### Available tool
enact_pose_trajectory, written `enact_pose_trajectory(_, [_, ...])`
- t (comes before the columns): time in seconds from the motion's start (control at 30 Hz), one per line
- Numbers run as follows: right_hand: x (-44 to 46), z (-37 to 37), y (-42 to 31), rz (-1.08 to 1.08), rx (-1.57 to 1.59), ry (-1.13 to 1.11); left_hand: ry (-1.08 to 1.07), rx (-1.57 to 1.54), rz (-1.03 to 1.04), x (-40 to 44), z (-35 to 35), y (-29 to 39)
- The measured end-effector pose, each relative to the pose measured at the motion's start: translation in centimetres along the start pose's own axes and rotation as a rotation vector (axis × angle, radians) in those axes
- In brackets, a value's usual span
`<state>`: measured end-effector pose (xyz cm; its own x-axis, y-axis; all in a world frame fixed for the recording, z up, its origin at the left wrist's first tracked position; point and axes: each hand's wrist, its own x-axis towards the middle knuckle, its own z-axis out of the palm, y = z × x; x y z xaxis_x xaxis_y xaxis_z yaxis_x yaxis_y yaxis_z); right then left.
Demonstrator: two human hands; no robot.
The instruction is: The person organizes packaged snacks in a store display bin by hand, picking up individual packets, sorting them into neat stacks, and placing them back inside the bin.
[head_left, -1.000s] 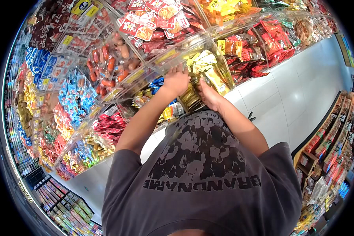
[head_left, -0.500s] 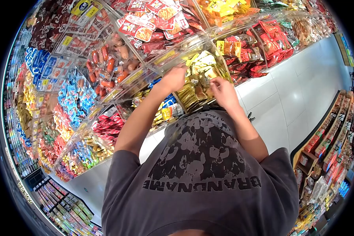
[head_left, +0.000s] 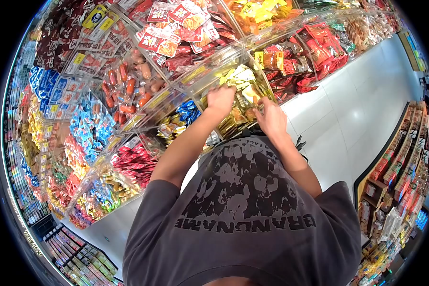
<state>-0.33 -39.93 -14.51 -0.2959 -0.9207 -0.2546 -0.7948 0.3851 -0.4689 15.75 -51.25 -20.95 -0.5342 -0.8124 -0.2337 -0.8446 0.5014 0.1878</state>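
Observation:
A clear-walled bin of yellow and gold snack packets point(head_left: 245, 83) lies in front of me, and both my hands are in it. At its left side my left hand point(head_left: 221, 100) rests on the packets with fingers curled down. Its fingertips are partly hidden, and I cannot make out what they hold. My right hand point(head_left: 273, 118) is at the bin's near right, thumb and index finger closed about the edge of a gold snack packet point(head_left: 249, 113). Other gold packets stand in rows between the two hands.
Left of my left wrist is a bin with blue packets point(head_left: 189, 112). Red packets point(head_left: 134, 157) fill a bin farther left. Behind are small sausages point(head_left: 128, 86) and red-and-white packets point(head_left: 178, 28). White floor tiles point(head_left: 333, 114) and a stocked shelf point(head_left: 391, 176) lie to the right.
My left hand has moved slightly right over the packets. My right hand has shifted a little nearer to me. The view has moved slightly, showing more of the blue packets.

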Motion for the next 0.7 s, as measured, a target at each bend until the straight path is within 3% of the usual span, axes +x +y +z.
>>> enact_pose_trajectory(0.27, [-0.1, -0.1, 0.4, -0.016, 0.026, 0.036, 0.076, -0.058, 0.012, -0.1, 0.4, -1.0])
enact_pose_trajectory(0.37, [-0.1, -0.2, 0.3, -0.122, 0.133, 0.041, 0.085, -0.161, 0.058, -0.5, -1.4, -1.2])
enact_pose_trajectory(0.53, [0.5, 1.1, -0.1, -0.327, 0.365, 0.104, 0.300, -0.281, 0.237, -1.8, -6.1, -1.7])
enact_pose_trajectory(0.7, [1.7, 1.1, -1.7, -0.355, 0.428, 0.057, 0.417, -0.209, 0.314, -2.9, -9.7, -2.8])
